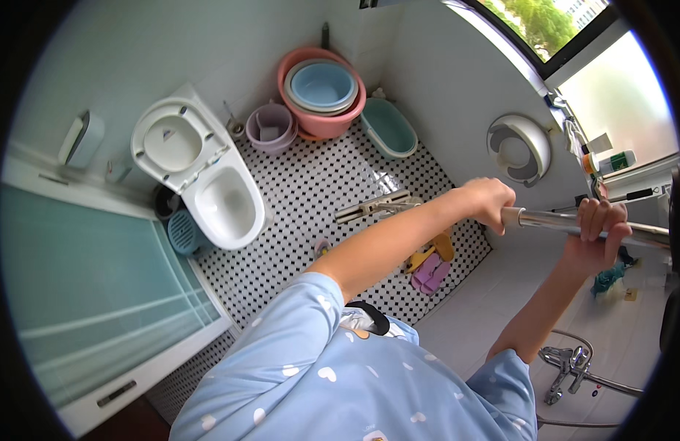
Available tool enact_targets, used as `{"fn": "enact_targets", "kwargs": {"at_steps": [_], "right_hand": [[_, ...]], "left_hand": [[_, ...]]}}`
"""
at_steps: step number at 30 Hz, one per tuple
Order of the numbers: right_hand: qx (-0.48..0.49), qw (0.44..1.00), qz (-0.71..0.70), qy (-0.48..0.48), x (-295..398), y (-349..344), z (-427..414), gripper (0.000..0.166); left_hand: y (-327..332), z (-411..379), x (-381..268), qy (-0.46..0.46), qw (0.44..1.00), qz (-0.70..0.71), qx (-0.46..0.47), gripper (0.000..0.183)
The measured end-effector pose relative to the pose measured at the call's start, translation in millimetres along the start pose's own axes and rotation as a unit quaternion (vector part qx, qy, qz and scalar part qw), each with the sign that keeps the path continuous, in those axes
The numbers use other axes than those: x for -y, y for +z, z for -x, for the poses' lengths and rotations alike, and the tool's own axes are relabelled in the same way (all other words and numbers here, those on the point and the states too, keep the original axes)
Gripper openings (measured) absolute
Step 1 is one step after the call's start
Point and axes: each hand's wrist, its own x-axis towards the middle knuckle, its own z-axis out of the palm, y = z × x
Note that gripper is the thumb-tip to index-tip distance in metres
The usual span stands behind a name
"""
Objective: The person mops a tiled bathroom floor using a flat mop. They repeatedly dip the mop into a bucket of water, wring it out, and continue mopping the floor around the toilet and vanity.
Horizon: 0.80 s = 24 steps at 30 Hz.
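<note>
My left hand is closed around the handle of a mop near a pale collar. My right hand grips the same metal pole farther up, with its fingers wrapped over it. The mop's long, flat head is low by the tiled floor, left of my left hand; my left forearm hides part of the shaft. Below that forearm lie purple slippers and yellow-orange slippers.
A toilet with raised lid stands at left, beside a glass-panelled door. Stacked basins, purple buckets and a teal tub line the far walls. A chrome shower mixer is at lower right.
</note>
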Motion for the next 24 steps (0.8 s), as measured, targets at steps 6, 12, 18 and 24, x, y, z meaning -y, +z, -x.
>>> {"fn": "enact_targets", "kwargs": {"at_steps": [6,12,18,24], "right_hand": [[-0.213,0.971,0.104,-0.039,-33,-1,-65,0.035],[-0.389,0.912,0.103,-0.081,-114,-3,-155,0.037],[-0.44,0.879,0.073,-0.17,-200,-51,-254,0.032],[-0.398,0.899,0.124,-0.13,-313,-115,-341,0.027]], "left_hand": [[3,12,62,0.015,0.955,0.008,-0.297,0.068],[-8,20,140,-0.076,0.977,0.092,-0.174,0.069],[-45,-15,215,-0.092,0.971,0.087,-0.204,0.059],[-89,-63,281,-0.148,0.948,0.154,-0.236,0.056]]}}
